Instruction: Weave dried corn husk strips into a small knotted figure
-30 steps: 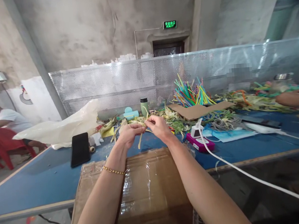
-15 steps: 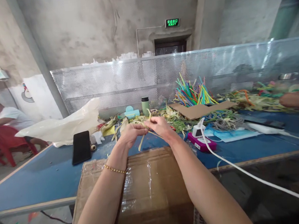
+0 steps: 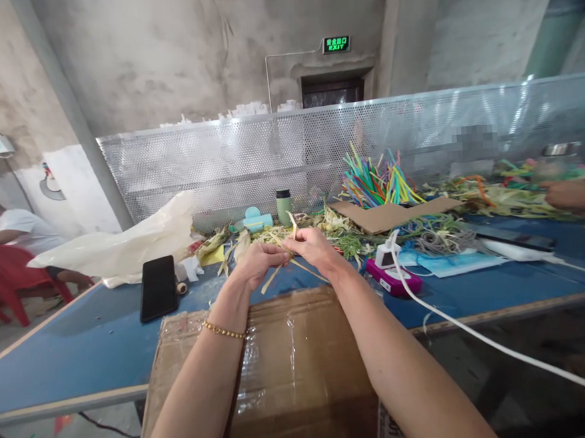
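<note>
My left hand (image 3: 259, 260) and my right hand (image 3: 313, 247) meet above the far edge of a cardboard box (image 3: 302, 352), fingertips pinched close together. Between them are thin pale-yellow strips (image 3: 271, 280) that look like dried corn husk. One end sticks up above my right thumb, and other ends hang below the fingers. The exact crossing of the strips is hidden by my fingertips. Just behind my hands lies a loose pile of similar husk pieces (image 3: 340, 223) on the blue table (image 3: 96, 346).
A black phone (image 3: 157, 288) and a white plastic sheet (image 3: 124, 241) lie left. Behind stands a green bottle (image 3: 284, 207). To the right are colourful pipe cleaners (image 3: 377, 178), a purple box (image 3: 394, 277) and a white cable (image 3: 476, 343). Another person's hand (image 3: 574, 196) is at far right.
The hanging strip ends have shifted, one swinging left and another now showing more to the right. My hands stay pinched together in nearly the same place.
</note>
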Tool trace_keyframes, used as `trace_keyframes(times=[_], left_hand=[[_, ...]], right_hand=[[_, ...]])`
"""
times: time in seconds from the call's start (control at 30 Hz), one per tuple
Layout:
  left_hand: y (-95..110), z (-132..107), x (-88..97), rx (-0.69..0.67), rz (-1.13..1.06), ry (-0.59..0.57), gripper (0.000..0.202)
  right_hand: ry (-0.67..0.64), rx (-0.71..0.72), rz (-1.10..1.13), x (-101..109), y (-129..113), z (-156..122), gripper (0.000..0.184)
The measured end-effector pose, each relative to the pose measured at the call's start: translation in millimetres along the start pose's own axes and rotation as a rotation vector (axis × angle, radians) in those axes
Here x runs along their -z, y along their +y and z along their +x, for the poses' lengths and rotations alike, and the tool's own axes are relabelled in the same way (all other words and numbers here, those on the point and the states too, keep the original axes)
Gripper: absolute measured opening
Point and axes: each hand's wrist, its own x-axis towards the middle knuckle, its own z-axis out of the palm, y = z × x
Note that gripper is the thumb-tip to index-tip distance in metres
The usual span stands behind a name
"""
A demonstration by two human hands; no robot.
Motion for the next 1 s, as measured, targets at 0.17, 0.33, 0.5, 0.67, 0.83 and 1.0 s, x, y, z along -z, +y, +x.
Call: trace_keyframes(times=[0.17, 0.33, 0.5, 0.67, 0.83, 1.0], left_hand=[[-1, 1, -1.8, -0.011, -0.059, -0.035, 0.012], [3, -1, -1.5, 0.026, -0.101, -0.025, 0.014], [6, -1, -0.9, -0.001, -0.128, 0.049, 0.014], [5, 1, -0.8, -0.026, -0.13, 0.055, 0.018], [4, 1, -0.5, -0.078, -0.077, 0.027, 0.018], [3, 1, 0.6, -0.087, -0.052, 0.018, 0.018]], right_hand=[[-0.025, 0.039, 0.001, -5, 5, 0, 0.031], [-0.043, 0.015, 0.07, -4, 1, -1, 0.035], [0.038, 0.086, -0.072, 1, 0, 0, 0.045], [0.101, 0.096, -0.155, 2, 5, 3, 0.038], [0.195, 0.129, -0.293, -3, 9, 7, 0.03], [0.227, 0.169, -0.42, -5, 8, 8, 0.024]])
